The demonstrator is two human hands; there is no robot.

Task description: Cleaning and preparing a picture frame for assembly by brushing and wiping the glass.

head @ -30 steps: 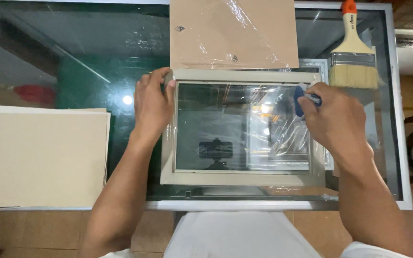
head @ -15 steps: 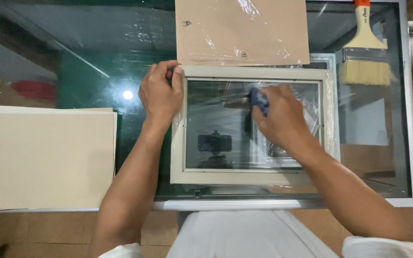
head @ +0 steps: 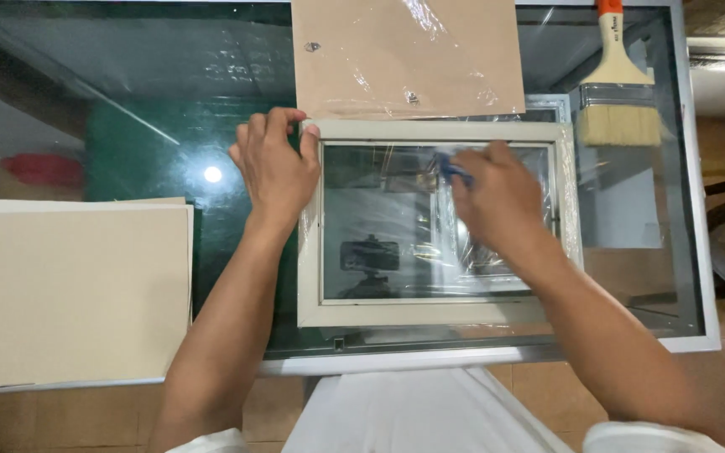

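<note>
On the glass-topped bench (head: 127, 109), which fills most of the head view inside its pale metal rim, the largest loose thing is a stack of cream boards (head: 69, 294) lying flat at the left edge, partly overhanging the rim toward the person. Next in size, a brown backing board (head: 409, 54) under crinkled clear film lies at the far middle of the bench, its near edge touching the far rail of the picture frame (head: 430, 315). That off-white frame lies flat near the front middle of the bench, glazed side up, with loose clear wrap over its pane and reflections showing in the glass.

The left hand (head: 277, 172) is laid on the frame's far left corner, fingers spread and bent over the rail, pressing it down rather than closed around it. The right hand (head: 497, 201) rests on the pane toward the upper right, fingers curled around a small blue tool (head: 456, 174), of which only the tip shows, touching the glass; what kind of tool it is cannot be told.

At the far right, a wide paintbrush (head: 618, 101) with pale bristles, a wooden handle and an orange tip lies apart from the frame, bristles toward the person.
</note>
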